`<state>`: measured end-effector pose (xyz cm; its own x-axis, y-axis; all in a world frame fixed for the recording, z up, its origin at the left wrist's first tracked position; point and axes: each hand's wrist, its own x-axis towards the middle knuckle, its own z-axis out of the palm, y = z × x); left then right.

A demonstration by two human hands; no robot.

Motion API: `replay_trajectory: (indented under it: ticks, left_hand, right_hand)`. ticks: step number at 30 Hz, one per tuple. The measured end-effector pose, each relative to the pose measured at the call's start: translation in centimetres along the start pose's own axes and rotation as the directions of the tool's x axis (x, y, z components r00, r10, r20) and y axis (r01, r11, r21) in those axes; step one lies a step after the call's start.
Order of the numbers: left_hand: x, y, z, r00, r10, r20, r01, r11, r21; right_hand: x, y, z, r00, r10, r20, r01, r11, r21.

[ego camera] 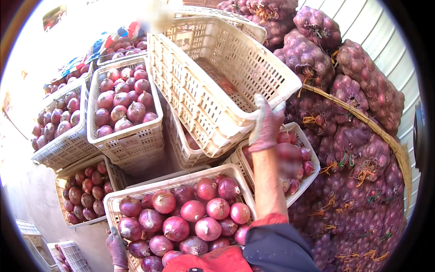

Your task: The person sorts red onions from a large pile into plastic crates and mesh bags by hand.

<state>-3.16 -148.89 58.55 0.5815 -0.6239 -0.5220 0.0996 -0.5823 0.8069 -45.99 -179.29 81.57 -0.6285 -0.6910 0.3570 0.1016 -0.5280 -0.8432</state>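
My right hand, in a glove, grips the near corner of a tilted white plastic crate. Its perforated walls and floor are exposed, with a reddish patch on the floor. Right in front of my body is another white plastic crate, filled with red onions. My left hand, also gloved, holds this crate at its left side; part of the hand is hidden by the picture's lower edge and the crate. Beneath the tilted crate, a lower crate is partly covered.
Several onion-filled crates stand stacked at left. A smaller-looking crate of onions sits beside my right forearm. Mesh sacks of onions are piled high at right, against a corrugated wall. A straw broom leans across the sacks.
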Motion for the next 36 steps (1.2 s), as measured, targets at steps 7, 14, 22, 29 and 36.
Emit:
replay_trajectory:
  ticks: [7,14,22,29,36]
  left_hand:
    - [-1.1,1.2,-1.0,1.000,0.014,-0.013,-0.014,0.998,0.054]
    - [-1.4,3.0,0.6,0.998,-0.024,0.065,0.021,0.998,0.053]
    - [-1.6,2.1,-0.7,0.999,0.010,-0.047,0.000,0.978,0.208]
    - [-1.5,2.0,0.6,0.999,0.014,-0.031,-0.010,0.992,0.128]
    - [-0.7,1.7,-0.7,0.999,-0.026,0.037,0.023,0.997,0.080]
  right_hand:
    - [10.0,2.9,-3.8,0.993,0.049,0.109,-0.053,0.998,0.029]
    - [21.3,5.7,-12.1,0.984,0.121,0.130,-0.080,0.955,-0.286]
    - [-10.0,0.0,-19.8,0.851,0.452,0.268,-0.092,0.630,-0.772]
    - [-19.1,2.2,-25.0,0.843,0.507,0.177,0.176,0.050,-0.983]
    - [-17.1,4.0,-26.0,0.704,0.708,0.060,-0.024,0.107,-0.994]
